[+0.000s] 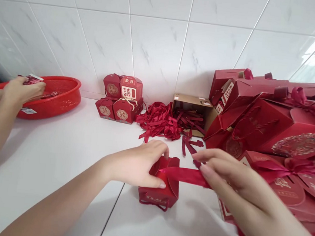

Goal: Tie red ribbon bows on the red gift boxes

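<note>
A small red gift box (159, 194) stands on the white tiled surface in front of me. My left hand (138, 166) grips its top, thumb pressed on the flap. My right hand (224, 174) pinches a red ribbon (185, 175) that runs flat across the box top, fingers closed on it. Both hands meet over the box.
Finished small red boxes (122, 98) sit stacked at the back wall. Loose red ribbons (160, 120) spill from a cardboard box (195, 103). Larger red gift bags and boxes (279, 122) pile at the right. Another person's hand (23, 88) holds a packet over a red basket (61, 97) at left.
</note>
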Tool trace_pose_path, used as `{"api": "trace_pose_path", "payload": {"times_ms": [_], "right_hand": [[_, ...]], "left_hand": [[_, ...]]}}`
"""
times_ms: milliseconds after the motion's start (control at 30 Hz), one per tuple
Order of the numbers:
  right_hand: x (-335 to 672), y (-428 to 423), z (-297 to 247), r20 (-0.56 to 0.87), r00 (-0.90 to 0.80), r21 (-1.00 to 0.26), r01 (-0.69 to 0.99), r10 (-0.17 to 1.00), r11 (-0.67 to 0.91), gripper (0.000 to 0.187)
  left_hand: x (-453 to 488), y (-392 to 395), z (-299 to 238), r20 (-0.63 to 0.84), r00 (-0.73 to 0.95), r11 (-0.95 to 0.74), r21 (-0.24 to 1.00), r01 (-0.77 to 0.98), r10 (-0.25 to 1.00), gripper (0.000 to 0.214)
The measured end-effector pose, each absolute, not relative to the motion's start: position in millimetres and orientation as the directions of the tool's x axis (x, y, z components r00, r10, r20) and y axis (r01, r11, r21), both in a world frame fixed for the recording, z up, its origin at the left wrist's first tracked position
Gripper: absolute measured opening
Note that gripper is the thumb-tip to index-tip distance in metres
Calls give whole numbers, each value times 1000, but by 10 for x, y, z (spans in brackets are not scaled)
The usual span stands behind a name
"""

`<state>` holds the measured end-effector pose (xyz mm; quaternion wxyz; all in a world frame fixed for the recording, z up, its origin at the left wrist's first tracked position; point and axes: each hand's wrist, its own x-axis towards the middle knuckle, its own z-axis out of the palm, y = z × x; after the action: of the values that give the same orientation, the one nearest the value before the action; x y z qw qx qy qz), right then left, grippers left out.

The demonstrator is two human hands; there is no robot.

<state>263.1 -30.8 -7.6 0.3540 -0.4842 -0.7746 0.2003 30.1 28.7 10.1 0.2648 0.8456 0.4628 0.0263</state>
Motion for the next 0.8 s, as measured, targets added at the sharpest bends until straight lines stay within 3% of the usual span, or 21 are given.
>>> {"api": "trace_pose_path", "payload": {"times_ms": [67,167,533,800], "right_hand": [[2483,-183,-19,228,-373,-639,640,899,427,34],[2429,-121,-29,168,-380,-592,698,910,401,33],[2566,-204,8,187,-335,-584,718,923,379,35],[2542,-172,-41,203,-289,-601,717,936,352,37]], "left_hand": [[340,303,20,-263,602,-438,481,759,754,39],[351,349,-55,-300,656,-465,509,724,693,37],[330,371,-59,-319,693,-490,523,697,646,39],[314,382,-125,-234,740,-512,591,623,630,39]]}}
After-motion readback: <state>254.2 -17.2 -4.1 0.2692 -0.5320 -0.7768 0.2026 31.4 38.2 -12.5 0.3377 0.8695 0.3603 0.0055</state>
